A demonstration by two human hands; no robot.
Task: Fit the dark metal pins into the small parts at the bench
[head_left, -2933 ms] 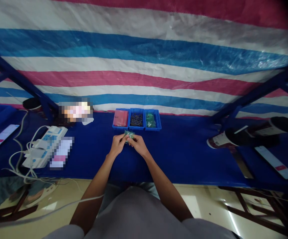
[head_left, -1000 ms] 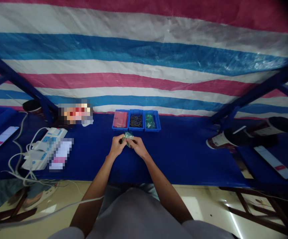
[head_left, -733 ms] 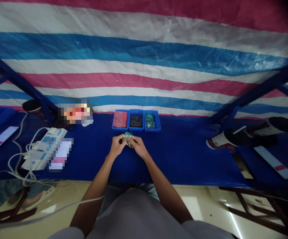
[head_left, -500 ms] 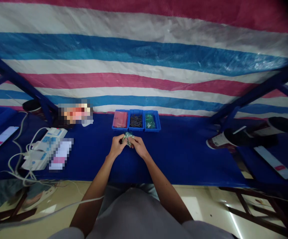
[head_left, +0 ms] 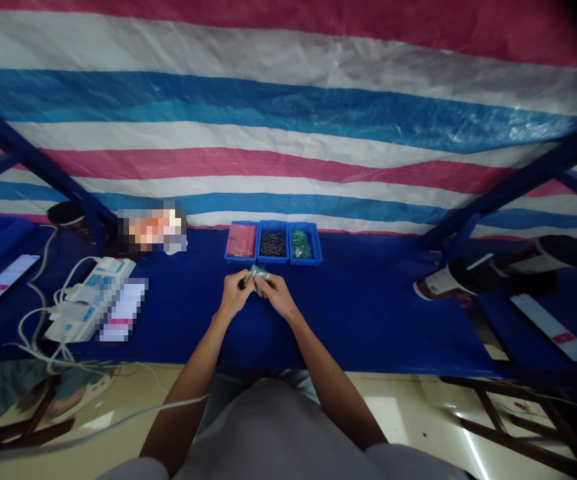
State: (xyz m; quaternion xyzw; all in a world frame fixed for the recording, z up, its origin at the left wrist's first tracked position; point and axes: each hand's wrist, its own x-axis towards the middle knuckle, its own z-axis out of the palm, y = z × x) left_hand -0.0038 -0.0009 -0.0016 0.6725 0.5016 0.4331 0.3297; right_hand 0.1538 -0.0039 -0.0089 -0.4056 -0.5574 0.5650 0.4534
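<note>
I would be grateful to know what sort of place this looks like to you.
Probably a makeshift workshop: three blue bins, the middle one holding many small dark pieces, stand on a blue table, and striped sheeting hangs behind them.

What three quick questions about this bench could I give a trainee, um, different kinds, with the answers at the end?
1. True or false: the left hand and right hand both hold the small greenish packet.
2. Which of the three blue bins contains the dark screws? A) left B) middle C) right
3. Fill in: from the wearer's viewpoint, the white power strip lies to the ____ of the bins.

Key: 1 true; 2 B; 3 left.
</note>
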